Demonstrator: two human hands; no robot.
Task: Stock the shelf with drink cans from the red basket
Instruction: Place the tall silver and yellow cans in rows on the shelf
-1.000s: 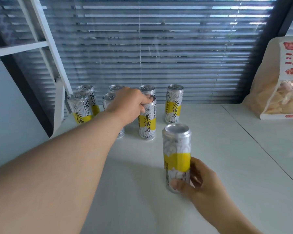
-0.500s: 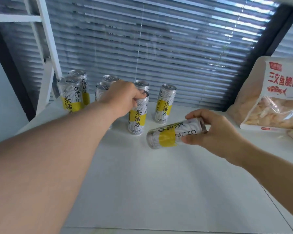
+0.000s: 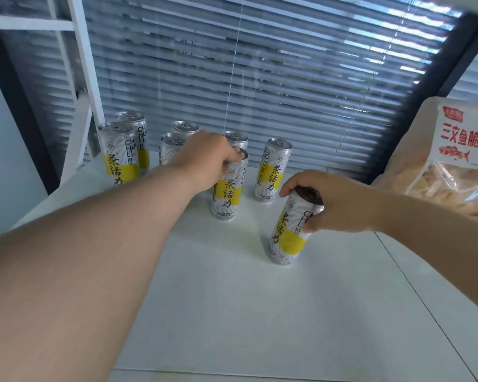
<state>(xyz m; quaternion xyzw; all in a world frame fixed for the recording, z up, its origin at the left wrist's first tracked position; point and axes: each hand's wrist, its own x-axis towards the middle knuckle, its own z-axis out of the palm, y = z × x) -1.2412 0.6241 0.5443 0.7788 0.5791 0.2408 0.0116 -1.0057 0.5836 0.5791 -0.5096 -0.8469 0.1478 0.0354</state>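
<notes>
the white shelf [image 3: 260, 312] carries eight tall, slim silver drink cans with yellow bands and black lettering. the left hand [image 3: 204, 161] reaches in from the near left edge, and its fingers curl down over the top rim of the middle can [image 3: 228, 188], which stands upright in the far half of the shelf. the right hand [image 3: 334, 202] comes in from the right edge, and its fingers and thumb wrap tightly round the upper part of the tilted can [image 3: 290, 232]. this can is the nearest of all and leans with its top toward the right and its base down at the shelf surface; whether the base sits flat cannot be told. just right of the middle can, and apart from it, stands the right-hand can [image 3: 273, 169], upright. the back can [image 3: 236, 137] stands directly behind the middle can. the pair of cans [image 3: 174, 144] behind the left hand is partly hidden by it. at the far left corner the corner pair [image 3: 119, 155] stands one behind the other, beside a white metal frame upright [image 3: 83, 64]. a clear-fronted snack bag with red lettering [image 3: 458, 161] leans at the far right edge. grey slatted window blinds [image 3: 287, 78] hang behind the shelf.
</notes>
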